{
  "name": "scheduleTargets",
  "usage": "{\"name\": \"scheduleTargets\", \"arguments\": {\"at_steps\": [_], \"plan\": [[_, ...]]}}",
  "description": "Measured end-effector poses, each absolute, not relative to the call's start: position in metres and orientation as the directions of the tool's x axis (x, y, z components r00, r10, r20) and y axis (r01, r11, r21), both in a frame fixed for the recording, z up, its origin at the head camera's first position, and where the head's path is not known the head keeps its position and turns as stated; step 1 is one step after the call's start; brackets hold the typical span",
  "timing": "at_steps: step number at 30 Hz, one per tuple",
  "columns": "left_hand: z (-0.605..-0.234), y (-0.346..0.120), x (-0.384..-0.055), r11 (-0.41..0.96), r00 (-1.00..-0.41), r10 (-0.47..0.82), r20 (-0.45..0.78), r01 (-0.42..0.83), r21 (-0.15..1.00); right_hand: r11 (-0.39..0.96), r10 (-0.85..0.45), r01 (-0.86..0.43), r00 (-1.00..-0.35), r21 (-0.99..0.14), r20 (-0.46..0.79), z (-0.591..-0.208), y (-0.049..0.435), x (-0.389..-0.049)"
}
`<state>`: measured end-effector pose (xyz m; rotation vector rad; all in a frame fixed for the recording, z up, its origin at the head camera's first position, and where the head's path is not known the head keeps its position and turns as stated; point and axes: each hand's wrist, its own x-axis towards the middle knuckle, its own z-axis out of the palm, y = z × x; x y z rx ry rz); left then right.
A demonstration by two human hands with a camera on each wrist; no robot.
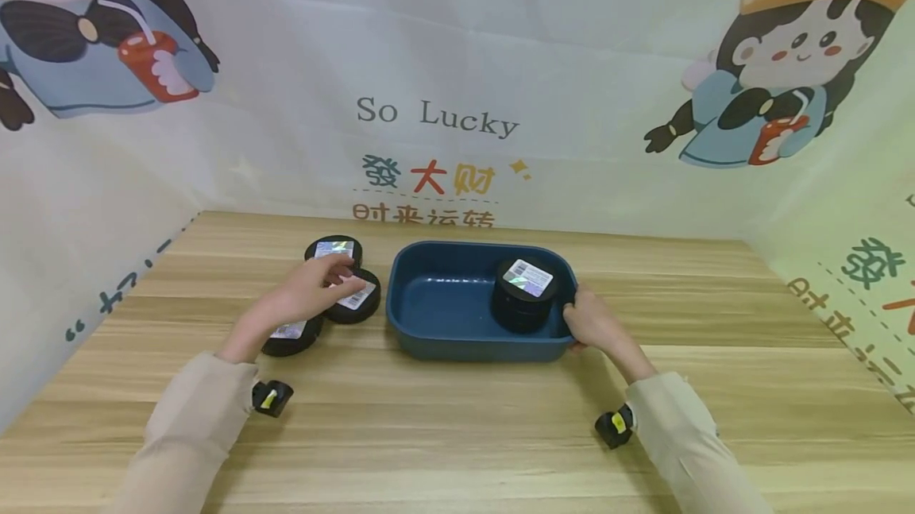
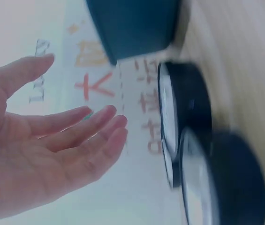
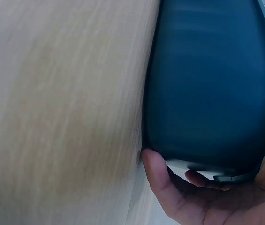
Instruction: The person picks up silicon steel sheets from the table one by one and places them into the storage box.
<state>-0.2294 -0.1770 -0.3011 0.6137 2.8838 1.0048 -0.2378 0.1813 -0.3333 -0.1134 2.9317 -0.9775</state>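
Note:
A blue rectangular bin (image 1: 439,299) stands on the wooden table, with a stack of black round discs (image 1: 523,311) at its right end. The top disc bears a white and silvery label. My right hand (image 1: 595,318) grips the bin's right end; in the right wrist view its thumb and fingers (image 3: 155,171) curl at the bin's end. Left of the bin lie three labelled black discs, a far one (image 1: 312,247), a middle one (image 1: 368,303) and a near one (image 1: 291,345). Over them hovers my left hand (image 1: 303,291), fingers loosely extended, holding nothing; the left wrist view shows its bare palm.
Behind the table (image 1: 457,427) hangs a printed cloth (image 1: 286,101) with cartoon figures and lettering, which also covers both sides. Each wrist carries a small black device, one on the left (image 1: 272,398) and one on the right (image 1: 613,427).

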Motion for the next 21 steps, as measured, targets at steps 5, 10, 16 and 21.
{"name": "scheduleTargets", "arguments": {"at_steps": [5, 10, 16, 21], "plan": [[-0.301, -0.206, -0.226, 0.749, -0.936, 0.343, 0.084, 0.326, 0.577, 0.804, -0.084, -0.051, -0.996, -0.593, -0.028, -0.333, 0.181, -0.238], [-0.307, -0.227, -0.219, 0.817, -0.951, 0.310, 0.018, 0.276, 0.506, 0.804, -0.079, -0.043, -0.996, -0.593, -0.034, -0.334, 0.181, -0.238], [-0.317, -0.240, -0.215, 0.867, -0.965, 0.249, -0.082, 0.185, 0.462, 0.782, -0.073, -0.024, -0.996, -0.622, -0.052, -0.333, 0.181, -0.238], [-0.324, -0.246, -0.211, 0.891, -0.958, 0.243, -0.156, 0.157, 0.426, 0.775, -0.065, -0.005, -0.995, -0.631, -0.073, -0.332, 0.181, -0.238]]}}
